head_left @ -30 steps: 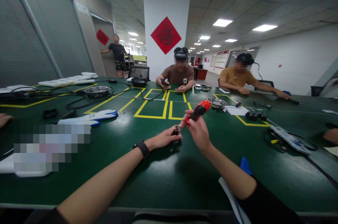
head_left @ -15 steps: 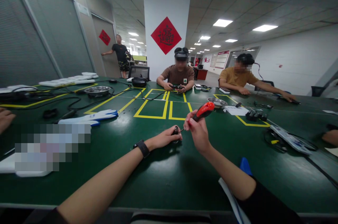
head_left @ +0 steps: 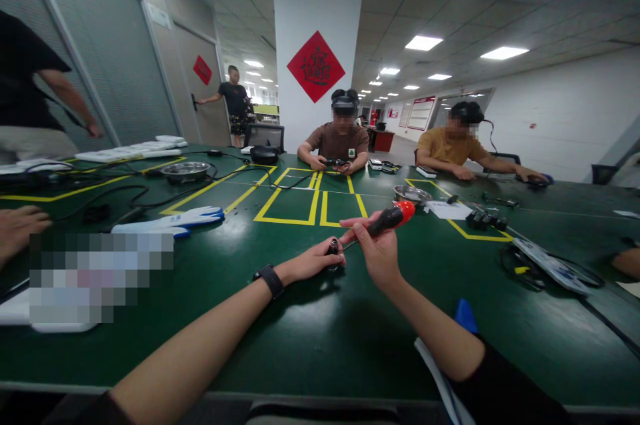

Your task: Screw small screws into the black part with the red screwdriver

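Note:
My left hand (head_left: pixel 316 261) is closed around a small dark part with a shiny metal top (head_left: pixel 333 246), held low over the green table (head_left: pixel 310 345). Its exact kind is not clear. In my right hand (head_left: pixel 381 253) is a screwdriver with a red and black handle (head_left: pixel 393 217). The handle points up and to the right, while the thin shaft (head_left: pixel 351 245) slants down to the part in my left hand. My right thumb and fingers press on the handle, with the index finger stretched forward. The tip is hidden by my left fingers.
White and blue gloves (head_left: pixel 175 219) lie to the left, with a metal bowl (head_left: pixel 185 171) beyond. Another bowl (head_left: pixel 412 194), black parts (head_left: pixel 485 219) and a cabled power strip (head_left: pixel 550 265) are on the right. A co-worker's hand (head_left: pixel 23 228) rests at the left edge.
The screwdriver handle has turned and tipped lower to the right as my right fingers shifted on it. My left hand stayed put. Another person has come into view at far left.

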Motion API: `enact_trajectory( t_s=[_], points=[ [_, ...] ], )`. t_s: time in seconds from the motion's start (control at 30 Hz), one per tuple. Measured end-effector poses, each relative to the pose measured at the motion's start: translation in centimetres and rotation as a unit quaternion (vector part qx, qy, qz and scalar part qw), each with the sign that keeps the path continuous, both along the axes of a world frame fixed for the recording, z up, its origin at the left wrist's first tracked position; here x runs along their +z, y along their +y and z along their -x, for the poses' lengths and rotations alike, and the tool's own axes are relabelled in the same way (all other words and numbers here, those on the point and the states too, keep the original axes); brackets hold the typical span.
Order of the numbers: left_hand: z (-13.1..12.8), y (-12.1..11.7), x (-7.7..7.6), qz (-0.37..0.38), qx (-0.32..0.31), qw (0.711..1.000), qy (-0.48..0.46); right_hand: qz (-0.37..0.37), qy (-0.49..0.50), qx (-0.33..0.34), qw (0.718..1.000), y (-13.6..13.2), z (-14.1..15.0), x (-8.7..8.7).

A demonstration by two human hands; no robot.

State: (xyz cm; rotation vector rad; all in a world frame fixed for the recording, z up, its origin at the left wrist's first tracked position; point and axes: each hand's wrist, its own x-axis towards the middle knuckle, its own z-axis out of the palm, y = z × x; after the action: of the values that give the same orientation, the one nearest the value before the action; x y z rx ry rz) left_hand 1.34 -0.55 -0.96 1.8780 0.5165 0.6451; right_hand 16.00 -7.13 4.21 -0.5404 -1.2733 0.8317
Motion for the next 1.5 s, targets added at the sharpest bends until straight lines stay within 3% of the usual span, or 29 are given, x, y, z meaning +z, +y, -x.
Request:
enact_trajectory(
  t_s=[0.17, 0.3, 0.4, 0.53, 0.63, 0.77, 1.0, 1.07, 1.23, 1.4, 1.5],
  points=[
    [0.0, 0.2, -0.4, 0.023, -0.003, 1.000, -0.012, 0.004, 0.077, 0.019, 0.997, 0.5, 0.0, -0.5],
    [0.1, -0.1, 0.1, 0.005, -0.001, 1.000, 0.000, -0.001, 0.040, 0.025, 0.999, 0.2, 0.2, -0.4],
    [0.1, -0.2, 0.3, -0.010, -0.003, 1.000, 0.002, -0.026, -0.002, -0.025, 0.999, -0.1, 0.1, -0.1],
    [0.1, -0.1, -0.1, -0.023, 0.001, 1.000, 0.007, -0.062, 0.030, -0.142, 0.988, 0.3, -0.8, 0.1],
    [0.7, 0.4, -0.3, -0.045, 0.006, 0.998, 0.031, -0.043, 0.057, -0.165, 0.984, 1.3, -1.7, -0.5],
    [1.9, 1.1, 0.0, -0.106, 0.004, 0.991, 0.081, 0.044, 0.069, -0.135, 0.988, 2.9, -2.8, -2.2],
    [2.1, 1.1, 0.1, -0.118, -0.031, 0.990, 0.075, 0.163, 0.071, -0.047, 0.983, 4.3, -2.7, -4.8],
    [1.7, 1.1, -0.4, -0.117, -0.008, 0.990, 0.077, 0.190, 0.091, -0.039, 0.977, 4.6, -2.5, -5.3],
    [0.8, 1.1, -1.5, -0.131, 0.133, 0.977, 0.103, 0.207, 0.102, -0.036, 0.972, 5.1, -2.5, -6.1],
    [0.5, 0.8, -1.2, -0.186, 0.170, 0.958, 0.137, 0.212, 0.110, -0.031, 0.971, 5.0, -2.6, -6.0],
    [0.6, 1.0, -1.0, -0.174, 0.155, 0.963, 0.134, 0.214, 0.112, -0.030, 0.970, 4.9, -2.5, -5.9]
  ],
)
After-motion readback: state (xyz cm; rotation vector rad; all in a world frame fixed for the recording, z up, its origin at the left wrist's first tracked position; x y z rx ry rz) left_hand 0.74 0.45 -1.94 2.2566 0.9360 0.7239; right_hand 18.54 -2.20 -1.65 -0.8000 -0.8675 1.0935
